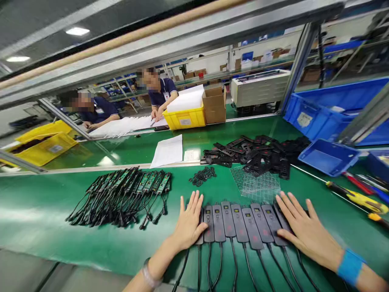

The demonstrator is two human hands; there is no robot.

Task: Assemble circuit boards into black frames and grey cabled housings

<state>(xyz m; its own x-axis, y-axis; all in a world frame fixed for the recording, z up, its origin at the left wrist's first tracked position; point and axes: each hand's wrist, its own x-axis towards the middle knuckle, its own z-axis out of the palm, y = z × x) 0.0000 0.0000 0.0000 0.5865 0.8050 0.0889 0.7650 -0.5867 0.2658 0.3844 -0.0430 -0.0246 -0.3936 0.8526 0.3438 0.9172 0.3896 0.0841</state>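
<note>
To your left lies a heap of bare green circuit boards with black cables (121, 194). Your left hand (188, 223) rests flat, fingers spread, on the end of the row of slim black plastic cabled modules (243, 223) lying side by side on the green mat (45, 219). Your right hand (304, 229) presses the other end, fingers splayed. The modules look light, rigid and smooth; take them by the casing, not the cable.

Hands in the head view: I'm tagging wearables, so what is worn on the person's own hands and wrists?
Both hands are bare, with no gloves or sleeves. The left hand has a thin clear band on its wrist; the right hand has a wide blue wristband.
</note>
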